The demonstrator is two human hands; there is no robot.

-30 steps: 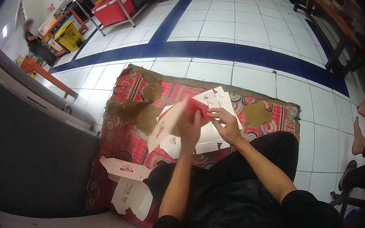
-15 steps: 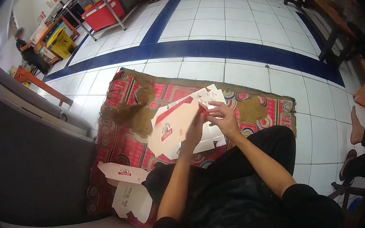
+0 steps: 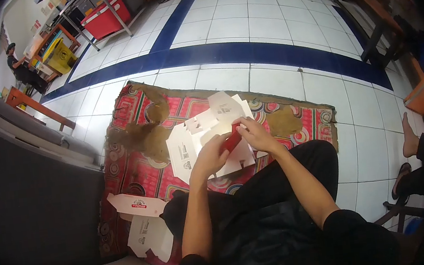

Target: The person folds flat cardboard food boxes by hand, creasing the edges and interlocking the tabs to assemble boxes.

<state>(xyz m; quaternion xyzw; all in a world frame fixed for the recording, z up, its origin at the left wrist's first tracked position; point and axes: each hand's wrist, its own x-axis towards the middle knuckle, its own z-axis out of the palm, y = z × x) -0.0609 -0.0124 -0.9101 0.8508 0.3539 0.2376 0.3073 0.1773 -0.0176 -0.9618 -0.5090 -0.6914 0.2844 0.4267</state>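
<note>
A white and red cardboard piece [image 3: 232, 141] is held between my hands, its red side panel facing me. My left hand [image 3: 209, 156] grips its near left edge. With thumb and fingers pressed together, my right hand [image 3: 253, 134] pinches the upper right end of the red panel. Below and around lie flat white cardboard sheets [image 3: 183, 151] with printed marks, on the patterned red mat [image 3: 148, 171]. Left of my knee rests a partly folded box [image 3: 148, 234] with a printed lid.
A dark panel [image 3: 35, 189] stands close on the left. A person [image 3: 24, 70] is at the far left by a yellow bin [image 3: 59, 55]. A red cooler [image 3: 105, 20] sits on a rack. Another person's foot [image 3: 409, 136] shows at the right.
The cardboard piece has turned in my hands, so its printed face no longer faces up at the left and its red panel shows. The view has shifted slightly to the right.
</note>
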